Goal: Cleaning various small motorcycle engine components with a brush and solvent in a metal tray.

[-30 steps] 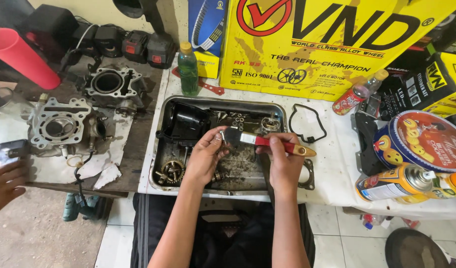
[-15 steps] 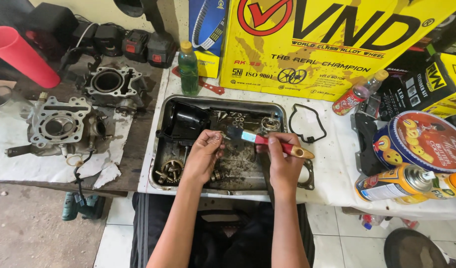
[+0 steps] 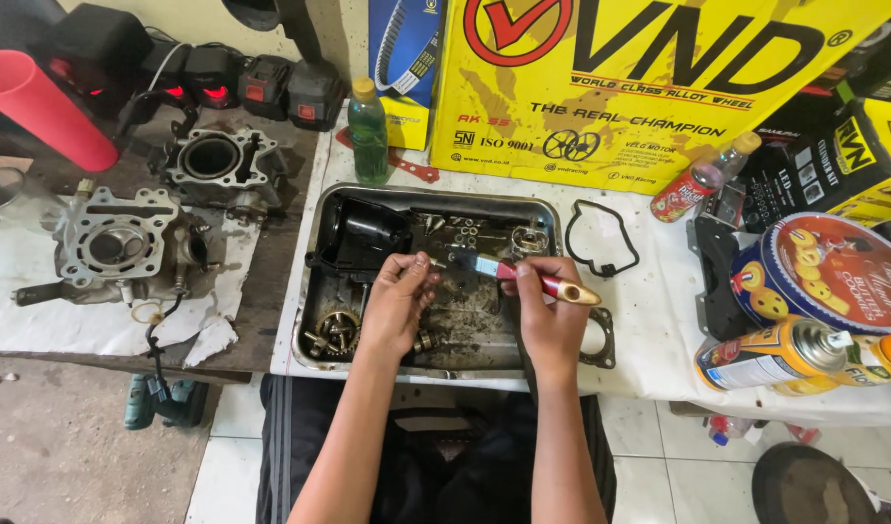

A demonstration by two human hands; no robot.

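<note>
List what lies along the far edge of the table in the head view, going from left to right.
Red tube → black battery packs → green bottle → big yellow box → small bottle with a red label.

A white-covered table [image 3: 649,320] carries a metal tray [image 3: 314,291], gasket [image 3: 600,238] and spray cans [image 3: 794,354].
</note>
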